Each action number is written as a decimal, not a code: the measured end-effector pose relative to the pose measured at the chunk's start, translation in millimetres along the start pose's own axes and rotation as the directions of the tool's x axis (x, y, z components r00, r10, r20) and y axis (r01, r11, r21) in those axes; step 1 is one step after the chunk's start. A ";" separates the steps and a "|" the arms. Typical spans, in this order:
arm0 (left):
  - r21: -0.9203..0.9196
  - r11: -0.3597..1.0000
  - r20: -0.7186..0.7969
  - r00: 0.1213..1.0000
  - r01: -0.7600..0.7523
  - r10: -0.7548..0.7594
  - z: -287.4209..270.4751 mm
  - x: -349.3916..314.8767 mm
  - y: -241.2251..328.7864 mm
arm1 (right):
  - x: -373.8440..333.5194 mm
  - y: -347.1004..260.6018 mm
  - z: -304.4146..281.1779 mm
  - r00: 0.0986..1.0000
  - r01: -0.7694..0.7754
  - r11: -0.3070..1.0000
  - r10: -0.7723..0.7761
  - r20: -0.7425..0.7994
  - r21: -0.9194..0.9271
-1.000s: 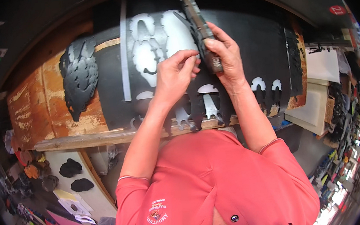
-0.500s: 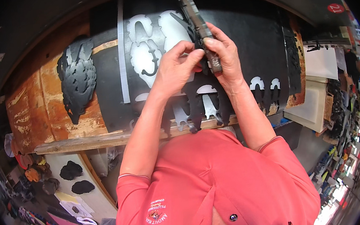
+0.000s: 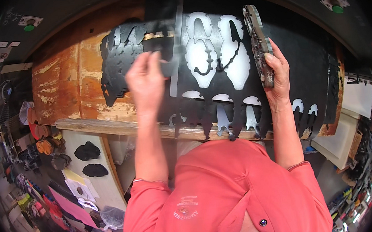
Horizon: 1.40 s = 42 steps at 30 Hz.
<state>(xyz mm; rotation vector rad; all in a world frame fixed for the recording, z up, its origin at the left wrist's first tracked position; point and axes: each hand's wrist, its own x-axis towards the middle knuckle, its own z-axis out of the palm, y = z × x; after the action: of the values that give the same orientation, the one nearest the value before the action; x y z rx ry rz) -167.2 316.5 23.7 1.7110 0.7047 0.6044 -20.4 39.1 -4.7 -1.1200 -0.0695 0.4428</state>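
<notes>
My right hand (image 3: 276, 68) grips a thick metal cutting die (image 3: 258, 46) with a notched outline, held on edge over the black sheet (image 3: 310, 59). Blurred by motion, my left hand (image 3: 146, 82) is apart from the die, at the right edge of a pile of black cut-out pieces (image 3: 122, 59). Its fingers are bunched, but whether they hold anything is smeared. Between the hands, white shoe-shaped openings (image 3: 236, 64) show in the black sheet, with thin dark curved strips (image 3: 230, 62) lying across them.
A pale strip (image 3: 177, 45) crosses the black sheet. Worn wooden board (image 3: 57, 83) lies at the left, and a wooden rail (image 3: 120, 127) runs along the near edge. Green buttons (image 3: 337, 9) sit on the dark machine beam above. Black pieces (image 3: 87, 151) lie on a lower pale surface.
My left hand has left the die and swung left to the pile of black pieces. My right hand still holds the die. The view has turned left.
</notes>
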 end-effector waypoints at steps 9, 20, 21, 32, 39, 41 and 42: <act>0.229 0.960 -0.293 0.952 0.158 -0.087 -80.2 17.6 -33.5 | -1.6 2.5 5.4 0.999 0.042 0.999 -0.042 0.007 -0.014; 0.422 0.729 0.299 0.842 -0.538 0.448 32.9 -31.4 4.0 | -1.4 -12.3 1.2 0.999 -0.050 0.999 0.050 0.018 -0.004; 0.426 0.649 0.452 0.770 -0.630 0.451 52.9 -39.8 -1.5 | -1.5 -16.7 -1.4 0.998 -0.065 0.997 0.065 0.011 -0.030; 0.540 0.493 0.480 0.731 -0.682 0.484 56.3 -33.3 -29.2 | -8.3 6.0 -10.8 0.831 0.404 0.173 -0.480 0.281 -0.898; 0.522 0.525 0.464 0.740 -0.672 0.487 59.0 -32.5 -29.0 | -7.9 15.6 -8.1 0.820 0.381 0.144 -0.508 0.262 -0.913; 0.488 0.559 0.457 0.742 -0.670 0.491 56.3 -32.9 -26.0 | -7.8 13.7 -10.4 0.820 0.399 0.157 -0.502 0.275 -0.904; 0.474 0.572 0.462 0.743 -0.669 0.485 54.6 -35.2 -23.0 | -8.5 12.8 -12.0 0.821 0.408 0.155 -0.494 0.287 -0.900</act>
<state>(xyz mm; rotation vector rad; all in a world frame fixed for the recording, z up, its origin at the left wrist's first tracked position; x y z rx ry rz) -156.1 259.2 -12.8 2.6447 0.0720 0.5834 -28.8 30.2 -19.9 -2.2279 -0.6906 -0.3196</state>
